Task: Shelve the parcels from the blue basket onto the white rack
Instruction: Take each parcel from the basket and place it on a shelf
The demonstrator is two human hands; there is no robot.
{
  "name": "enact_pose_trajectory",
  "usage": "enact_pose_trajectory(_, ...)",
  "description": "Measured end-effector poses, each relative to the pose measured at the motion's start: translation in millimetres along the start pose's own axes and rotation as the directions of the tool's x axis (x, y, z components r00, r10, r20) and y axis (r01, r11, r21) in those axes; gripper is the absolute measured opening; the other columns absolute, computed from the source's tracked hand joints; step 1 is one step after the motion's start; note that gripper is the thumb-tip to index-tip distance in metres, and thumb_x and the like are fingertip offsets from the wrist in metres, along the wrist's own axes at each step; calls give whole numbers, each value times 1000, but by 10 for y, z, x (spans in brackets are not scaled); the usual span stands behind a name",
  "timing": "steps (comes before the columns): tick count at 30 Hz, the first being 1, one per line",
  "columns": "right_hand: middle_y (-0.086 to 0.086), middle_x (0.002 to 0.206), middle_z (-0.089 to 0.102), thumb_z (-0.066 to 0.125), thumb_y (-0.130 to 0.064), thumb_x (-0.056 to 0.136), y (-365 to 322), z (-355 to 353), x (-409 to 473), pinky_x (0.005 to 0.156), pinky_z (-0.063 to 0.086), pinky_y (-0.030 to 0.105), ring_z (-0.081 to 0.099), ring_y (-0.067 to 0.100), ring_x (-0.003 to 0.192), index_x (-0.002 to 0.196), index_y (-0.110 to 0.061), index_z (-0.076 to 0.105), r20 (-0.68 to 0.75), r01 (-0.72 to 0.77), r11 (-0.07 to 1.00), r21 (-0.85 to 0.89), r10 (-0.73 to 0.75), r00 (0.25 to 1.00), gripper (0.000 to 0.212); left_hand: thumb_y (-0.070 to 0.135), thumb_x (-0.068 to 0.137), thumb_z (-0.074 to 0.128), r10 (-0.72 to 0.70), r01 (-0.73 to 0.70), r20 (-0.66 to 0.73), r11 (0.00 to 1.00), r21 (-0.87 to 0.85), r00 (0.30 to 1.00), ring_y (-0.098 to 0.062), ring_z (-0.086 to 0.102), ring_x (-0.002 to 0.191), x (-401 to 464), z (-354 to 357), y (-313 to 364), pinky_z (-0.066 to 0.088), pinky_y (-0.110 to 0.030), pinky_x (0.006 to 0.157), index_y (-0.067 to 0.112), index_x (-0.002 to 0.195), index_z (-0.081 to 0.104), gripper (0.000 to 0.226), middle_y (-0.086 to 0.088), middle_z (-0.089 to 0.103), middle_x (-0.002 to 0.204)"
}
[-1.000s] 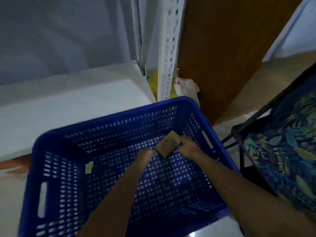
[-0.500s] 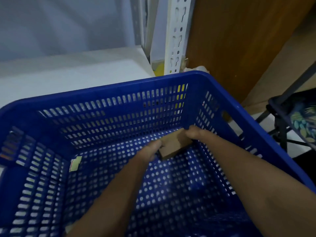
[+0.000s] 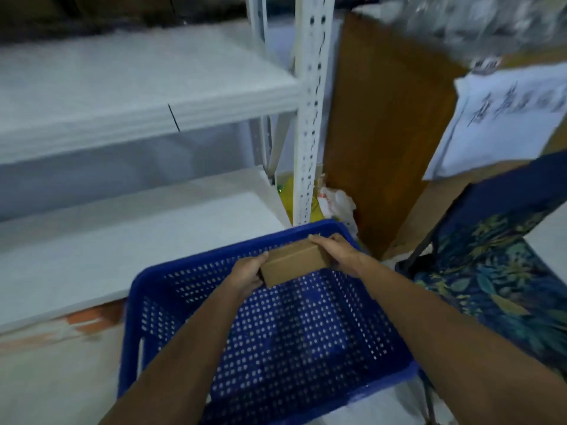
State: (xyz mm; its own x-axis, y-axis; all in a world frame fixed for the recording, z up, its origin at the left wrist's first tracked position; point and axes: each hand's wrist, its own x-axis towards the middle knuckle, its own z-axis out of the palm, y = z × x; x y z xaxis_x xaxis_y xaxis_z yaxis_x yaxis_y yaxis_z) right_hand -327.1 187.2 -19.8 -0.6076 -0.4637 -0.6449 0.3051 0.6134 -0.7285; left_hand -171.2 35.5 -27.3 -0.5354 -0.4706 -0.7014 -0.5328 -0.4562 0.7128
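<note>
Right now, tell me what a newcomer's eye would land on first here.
First the bright blue basket low in the middle, its perforated floor bare. Next the small brown parcel held over the basket's far rim between the left hand and the right hand. Behind and to the left stand the shelves of the white rack, with nothing on them in view.

a: the box (image 3: 294, 262) looks like plain brown cardboard, matt and smooth.
b: and the basket (image 3: 270, 332)? that's blue plastic, perforated all over, with a slight sheen on the rim.
a: yes. the rack (image 3: 310, 118) has a white painted metal post punched with holes, and its shelves look matt white.
b: the panel (image 3: 383, 133) beside it looks like brown wood, fairly dull.
a: the cloth (image 3: 497, 271) on the right is a leaf-printed fabric, and the bag (image 3: 337, 204) is thin, crinkled plastic.
</note>
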Motion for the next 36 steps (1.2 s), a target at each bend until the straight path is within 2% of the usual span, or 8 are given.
enact_pose_trajectory(7, 4, 118, 58, 74, -59, 73, -1950, -582, -2058, 96, 54, 39, 58, 21, 111, 113, -22, 54, 127, 54, 994, 97, -66, 990, 58, 48, 89, 59, 18, -20, 29, 997, 70, 999, -19, 55, 72, -2002, -269, 1965, 44, -25, 58, 8, 104, 60, 42, -9, 60, 86)
enact_pose_trajectory(9, 3, 116, 56, 68, -61, 78, -2483, -758, -2680, 96, 52, 39, 55, 23, 117, 102, -27, 53, 152, 51, 996, 76, -62, 986, 44, 54, 87, 59, 36, -42, 95, 998, 56, 995, -16, 49, 68, -2615, -315, 2505, 36, -23, 58, 14, 98, 59, 41, -6, 57, 79)
enact_pose_trajectory(13, 15, 116, 61, 56, -83, 67, -3388, -1066, -3652, 80, 56, 38, 61, 29, 102, 118, -12, 56, 125, -80, 994, 72, 71, 990, 87, 65, 79, 61, 117, -168, 234, 963, 212, 965, -18, 47, 78, -3800, -342, 3409, 32, -25, 66, 15, 101, 65, 54, -4, 63, 86)
enact_pose_trajectory(16, 15, 103, 67, 53, -86, 65, -3950, -1250, -4270, 74, 59, 35, 65, 29, 95, 104, -6, 62, 157, -149, 988, 40, 141, 977, 89, 54, 76, 71, 223, -289, 239, 913, 289, 945, -15, 60, 94, -4460, -360, 3857, 44, -26, 77, 11, 115, 60, 59, -1, 70, 102)
enact_pose_trajectory(20, 18, 112, 62, 48, -81, 74, -4482, -1410, -4901, 61, 58, 31, 65, 32, 89, 105, -10, 57, 236, -116, 991, 70, 97, 967, 78, 49, 58, 84, 390, -419, 156, 863, 281, 907, -21, 63, 109, -5058, -380, 4254, 49, -43, 99, 13, 125, 52, 82, -4, 68, 117)
enact_pose_trajectory(24, 17, 112, 64, 49, -87, 67, -4732, -1548, -5268, 82, 58, 39, 65, 33, 99, 105, -9, 57, 292, -11, 995, 96, -17, 956, 86, 59, 70, 73, 427, -436, 97, 855, 281, 899, -17, 63, 95, -5659, -329, 4475, 48, -29, 78, 19, 119, 59, 64, -2, 71, 110)
enact_pose_trajectory(28, 10, 86, 59, 57, -69, 80, -4826, -1616, -5622, 68, 53, 29, 61, 22, 78, 97, -9, 54, 329, 184, 973, 143, -222, 918, 62, 73, 77, 54, 398, -376, -22, 883, 280, 917, -17, 54, 71, -6051, -300, 4588, 37, -25, 63, 24, 101, 66, 56, -1, 66, 84)
enact_pose_trajectory(36, 14, 90, 66, 56, -54, 91, -4850, -1415, -5889, 67, 54, 27, 66, 23, 79, 95, -15, 57, 282, 359, 926, 113, -377, 883, 39, 65, 84, 50, 369, -344, -122, 921, 184, 921, -17, 52, 60, -6542, -385, 4524, 28, -24, 51, 24, 88, 65, 44, -3, 60, 72)
